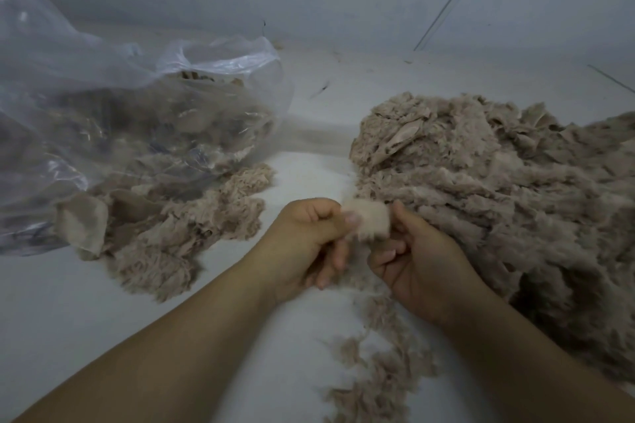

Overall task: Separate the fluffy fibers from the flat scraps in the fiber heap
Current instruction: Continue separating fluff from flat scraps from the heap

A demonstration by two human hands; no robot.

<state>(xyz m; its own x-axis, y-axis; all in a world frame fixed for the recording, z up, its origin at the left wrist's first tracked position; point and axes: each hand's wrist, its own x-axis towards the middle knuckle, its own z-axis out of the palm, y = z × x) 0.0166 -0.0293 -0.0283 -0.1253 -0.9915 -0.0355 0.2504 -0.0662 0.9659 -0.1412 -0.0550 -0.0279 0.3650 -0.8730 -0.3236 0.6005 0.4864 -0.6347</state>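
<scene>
A small pale fluffy fibre tuft [369, 218] is pinched by both grips, left hand [309, 244] and right hand [417, 266], between a clear plastic bag [113, 106] and a beige fibre heap [498, 189], cut off at right.

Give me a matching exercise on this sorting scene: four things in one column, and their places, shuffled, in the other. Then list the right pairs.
Things:
1. small pale tuft
2. clear plastic bag
3. big fiber heap
4. thin trail of fibers

Places:
A. on the right side of the surface
B. pinched between the left hand and the right hand
C. at the bottom, between the forearms
D. on the left side of the surface

Pairs: 1-B, 2-D, 3-A, 4-C
</scene>
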